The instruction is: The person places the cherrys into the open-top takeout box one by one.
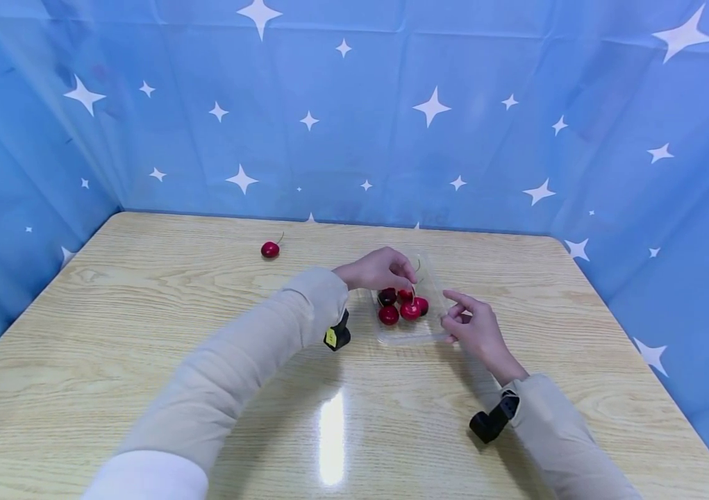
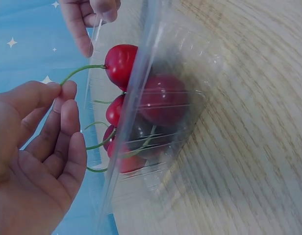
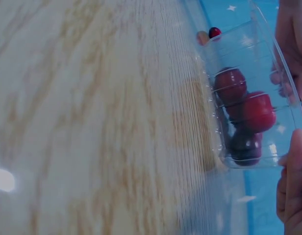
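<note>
A clear plastic box [image 1: 413, 339] stands on the table with several red and dark cherries [image 1: 388, 315] inside. My left hand [image 1: 382, 269] is over its far left part, thumb and index finger pinching the green stem of one bright red cherry [image 2: 120, 64]. That cherry hangs at rim level among the others in the left wrist view, its stem curving up to the fingertips. At the box's right side, my right hand [image 1: 478, 333] holds the rim between thumb and fingers. The right wrist view shows its fingers [image 3: 298, 147] at the near corner.
A single cherry [image 1: 270, 249] with its stem lies on the wooden table [image 1: 142, 333], toward the back left. Behind and at both sides hangs a blue curtain [image 1: 354, 125] with white stars. Black wrist cameras [image 1: 488, 422] sit below the sleeves.
</note>
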A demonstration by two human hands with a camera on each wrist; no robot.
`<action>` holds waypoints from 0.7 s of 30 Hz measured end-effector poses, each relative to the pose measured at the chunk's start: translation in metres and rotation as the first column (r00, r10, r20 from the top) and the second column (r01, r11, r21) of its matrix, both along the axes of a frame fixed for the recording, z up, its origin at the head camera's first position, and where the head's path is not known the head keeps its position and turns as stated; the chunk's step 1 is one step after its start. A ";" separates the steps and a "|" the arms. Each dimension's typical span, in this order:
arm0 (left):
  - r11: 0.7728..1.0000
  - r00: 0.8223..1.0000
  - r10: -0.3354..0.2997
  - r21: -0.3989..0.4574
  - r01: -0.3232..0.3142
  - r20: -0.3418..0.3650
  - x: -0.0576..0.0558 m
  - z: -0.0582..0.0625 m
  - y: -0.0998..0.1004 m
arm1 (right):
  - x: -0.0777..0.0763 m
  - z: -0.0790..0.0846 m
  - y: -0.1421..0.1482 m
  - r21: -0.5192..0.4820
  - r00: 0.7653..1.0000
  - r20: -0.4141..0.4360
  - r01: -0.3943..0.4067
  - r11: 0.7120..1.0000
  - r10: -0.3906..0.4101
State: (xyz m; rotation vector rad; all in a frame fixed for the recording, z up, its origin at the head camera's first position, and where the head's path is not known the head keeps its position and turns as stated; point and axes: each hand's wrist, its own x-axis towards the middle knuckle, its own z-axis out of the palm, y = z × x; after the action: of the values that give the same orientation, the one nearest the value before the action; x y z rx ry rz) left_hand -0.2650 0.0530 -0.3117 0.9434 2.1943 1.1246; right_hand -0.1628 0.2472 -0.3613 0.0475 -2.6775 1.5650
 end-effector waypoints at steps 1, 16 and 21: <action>1.000 1.000 0.005 -0.002 -0.005 0.009 0.000 -0.001 0.000 | 0.000 0.000 0.000 0.001 1.000 0.002 0.001 1.000 -0.001; 1.000 0.999 0.027 -0.002 -0.027 0.043 -0.001 -0.011 0.006 | -0.001 -0.002 0.000 -0.012 1.000 0.004 -0.001 1.000 0.001; 0.999 0.999 0.049 -0.008 -0.049 0.010 0.000 -0.012 0.008 | -0.001 -0.001 0.000 0.005 1.000 0.012 0.002 1.000 -0.002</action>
State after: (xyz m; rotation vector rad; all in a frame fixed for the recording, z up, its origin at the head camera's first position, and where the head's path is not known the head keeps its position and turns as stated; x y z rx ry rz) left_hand -0.2651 0.0608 -0.3233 0.8829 2.2230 1.1403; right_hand -0.1637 0.2470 -0.3619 0.0361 -2.6900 1.5632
